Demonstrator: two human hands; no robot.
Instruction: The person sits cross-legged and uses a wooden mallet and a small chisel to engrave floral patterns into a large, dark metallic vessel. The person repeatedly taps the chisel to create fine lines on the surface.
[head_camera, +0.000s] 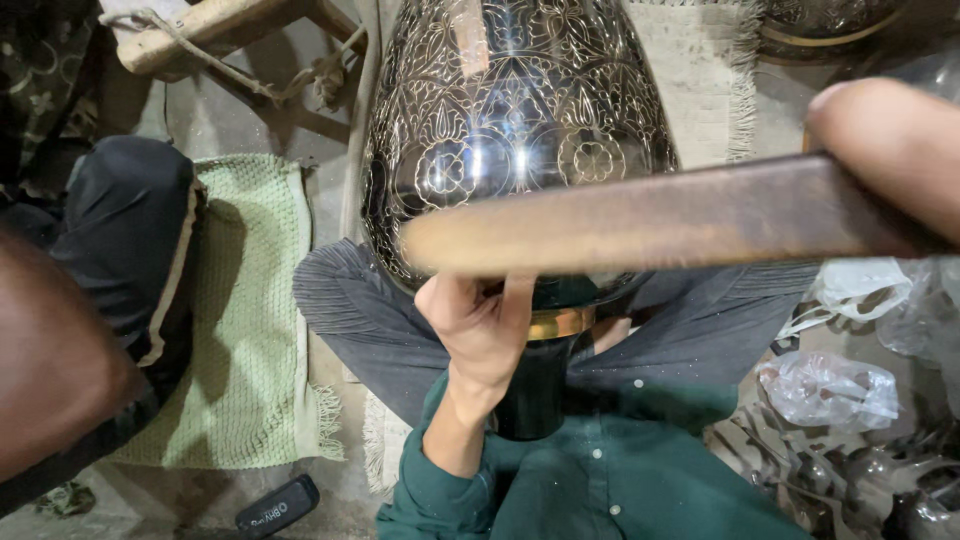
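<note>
A large black metal vase (510, 120) with fine silver floral engraving lies across my lap, its dark neck and gold band (560, 323) pointing toward me. My left hand (478, 330) rests against the vase's lower body with fingers bunched together and pointing up. The fingertips are hidden behind a wooden stick, so I cannot see what they pinch. My right hand (890, 150), close to the camera and blurred, grips that long brown wooden stick (650, 220), which crosses in front of the vase almost level.
A green woven mat (250, 330) lies on the floor at left beside a person in dark clothes (130, 240). A small black device (278, 505) sits near the bottom. Plastic bags (830, 385) and metal pieces (900, 490) crowd the right.
</note>
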